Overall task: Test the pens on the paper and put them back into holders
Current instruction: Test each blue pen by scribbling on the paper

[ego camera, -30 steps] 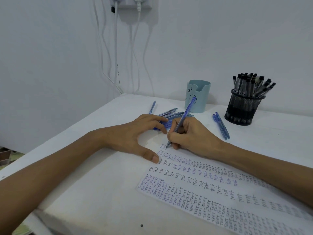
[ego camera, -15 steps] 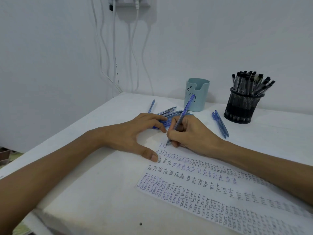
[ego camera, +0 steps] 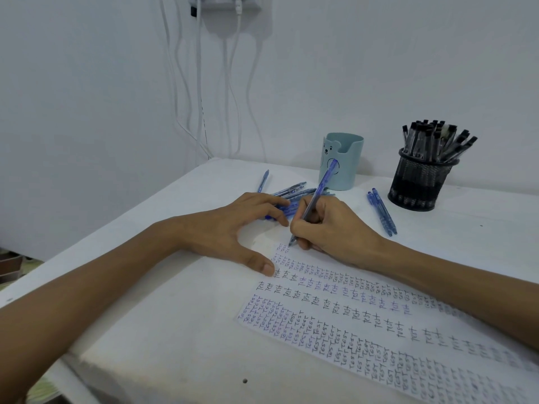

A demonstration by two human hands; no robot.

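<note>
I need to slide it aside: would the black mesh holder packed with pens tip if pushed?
Probably not, pushed low: the black wire-mesh pen holder stands upright on a broad round base. Its black-capped pens lean past the rim, so it is likely top-heavy; a high push might tip it.

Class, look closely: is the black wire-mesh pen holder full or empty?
Full: the black wire-mesh pen holder is crowded with black-capped pens that fan out above its rim.

White walls (ego camera: 87,83), white table (ego camera: 175,330), cables (ego camera: 199,83) hanging from wall socket (ego camera: 230,7), floor (ego camera: 43,387) perhaps patterned lower left
</note>
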